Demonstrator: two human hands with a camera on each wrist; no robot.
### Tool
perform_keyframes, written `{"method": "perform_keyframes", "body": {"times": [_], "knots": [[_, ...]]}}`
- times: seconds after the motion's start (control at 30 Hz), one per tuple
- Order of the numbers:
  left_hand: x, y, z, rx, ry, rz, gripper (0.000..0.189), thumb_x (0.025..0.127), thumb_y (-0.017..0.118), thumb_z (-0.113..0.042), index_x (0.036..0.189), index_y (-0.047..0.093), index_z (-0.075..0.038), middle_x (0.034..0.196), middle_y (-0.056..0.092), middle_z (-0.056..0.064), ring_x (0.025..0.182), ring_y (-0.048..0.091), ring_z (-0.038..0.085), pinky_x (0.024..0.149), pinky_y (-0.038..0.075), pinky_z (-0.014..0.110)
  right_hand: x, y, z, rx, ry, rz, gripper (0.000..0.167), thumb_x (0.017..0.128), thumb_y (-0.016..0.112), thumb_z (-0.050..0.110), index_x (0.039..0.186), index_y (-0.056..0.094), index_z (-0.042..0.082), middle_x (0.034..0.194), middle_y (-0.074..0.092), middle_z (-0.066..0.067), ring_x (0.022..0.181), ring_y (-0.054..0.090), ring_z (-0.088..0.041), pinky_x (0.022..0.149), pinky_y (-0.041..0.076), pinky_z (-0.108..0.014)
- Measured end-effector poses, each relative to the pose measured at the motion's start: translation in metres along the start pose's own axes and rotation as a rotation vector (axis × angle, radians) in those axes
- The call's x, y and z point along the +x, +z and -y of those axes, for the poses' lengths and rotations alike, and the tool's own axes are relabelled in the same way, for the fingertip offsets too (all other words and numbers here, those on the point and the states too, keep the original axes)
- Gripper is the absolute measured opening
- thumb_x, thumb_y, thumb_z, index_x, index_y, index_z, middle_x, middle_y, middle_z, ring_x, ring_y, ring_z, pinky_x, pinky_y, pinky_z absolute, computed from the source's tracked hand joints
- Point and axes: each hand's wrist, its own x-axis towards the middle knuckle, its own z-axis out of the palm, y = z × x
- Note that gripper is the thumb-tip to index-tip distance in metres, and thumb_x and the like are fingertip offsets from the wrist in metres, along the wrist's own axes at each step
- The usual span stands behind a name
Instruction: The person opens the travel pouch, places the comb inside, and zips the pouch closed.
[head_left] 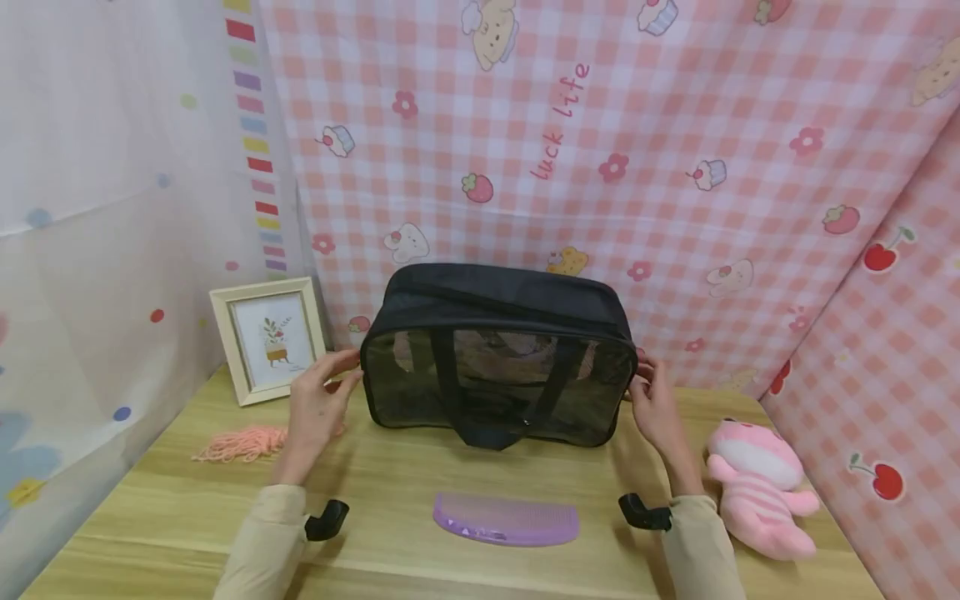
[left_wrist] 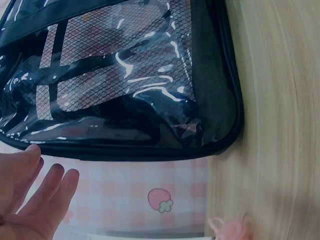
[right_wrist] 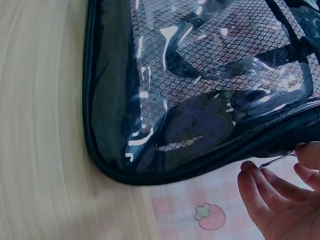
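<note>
A black bag (head_left: pixel 501 387) with a clear front panel and dark handle straps stands upright on the wooden table. Netting (left_wrist: pixel 125 55) shows through its clear panel. At the bag's left end is my left hand (head_left: pixel 318 404), a fingertip touching the black edge piping and the other fingers loosely extended. My right hand (head_left: pixel 654 404) is at the opposite end. There its thumb and forefinger pinch a thin zipper pull (right_wrist: pixel 278 159) beside the piping, while the other fingers stay apart. The far side of the bag is hidden.
In front of the bag lies a purple comb (head_left: pixel 506 521). A pink striped plush toy (head_left: pixel 757 492) lies on the right. On the left are a framed picture (head_left: pixel 273 342) and a bundle of peach yarn (head_left: pixel 243 444). A pink checked cloth (head_left: pixel 480 225) hangs behind.
</note>
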Motion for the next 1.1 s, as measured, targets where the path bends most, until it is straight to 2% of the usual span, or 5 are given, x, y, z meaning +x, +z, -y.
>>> {"method": "perform_keyframes", "body": {"times": [0.1, 0.33, 0.47, 0.63, 1.1], "knots": [[-0.003, 0.004, 0.0, 0.017, -0.023, 0.004, 0.029, 0.08, 0.071, 0.008, 0.107, 0.067, 0.003, 0.096, 0.068, 0.017, 0.087, 0.067, 0.03, 0.068, 0.053, 0.016, 0.003, 0.002, -0.008, 0.053, 0.061, -0.024, 0.036, 0.098, 0.034, -0.006, 0.132, 0.027, -0.012, 0.123, 0.043, -0.032, 0.111, 0.048, -0.032, 0.079, 0.043, -0.014], [-0.004, 0.01, 0.005, 0.021, -0.074, -0.026, 0.022, 0.082, 0.071, 0.004, 0.104, 0.068, 0.001, 0.097, 0.069, 0.016, 0.086, 0.068, 0.03, 0.067, 0.056, 0.044, 0.007, 0.004, -0.009, 0.133, 0.137, -0.177, 0.022, 0.096, 0.043, -0.007, 0.116, 0.04, -0.014, 0.101, 0.048, -0.017, 0.074, 0.052, 0.004, 0.064, 0.049, -0.011], [-0.002, 0.01, 0.005, 0.016, -0.082, -0.037, 0.021, 0.082, 0.07, 0.004, 0.103, 0.068, 0.0, 0.098, 0.069, 0.015, 0.086, 0.068, 0.029, 0.067, 0.057, 0.04, 0.011, 0.0, -0.004, 0.125, 0.156, -0.196, 0.019, 0.095, 0.048, -0.004, 0.111, 0.05, -0.015, 0.088, 0.054, -0.007, 0.069, 0.054, 0.003, 0.063, 0.052, -0.014], [-0.001, 0.01, 0.005, 0.011, -0.087, -0.033, 0.022, 0.082, 0.07, 0.005, 0.104, 0.068, 0.0, 0.098, 0.068, 0.014, 0.086, 0.068, 0.029, 0.067, 0.056, 0.026, 0.016, -0.009, 0.003, 0.194, 0.202, -0.107, 0.023, 0.097, 0.045, -0.002, 0.112, 0.049, -0.02, 0.074, 0.057, 0.005, 0.062, 0.058, -0.002, 0.063, 0.056, -0.022], [0.0, 0.01, 0.002, 0.023, -0.048, -0.018, 0.023, 0.082, 0.069, 0.008, 0.104, 0.066, 0.003, 0.099, 0.066, 0.018, 0.084, 0.068, 0.031, 0.065, 0.058, 0.042, 0.018, -0.024, 0.015, 0.09, 0.185, 0.007, 0.029, 0.097, 0.05, 0.005, 0.11, 0.055, -0.021, 0.081, 0.064, -0.004, 0.066, 0.061, -0.003, 0.065, 0.056, -0.02]]}}
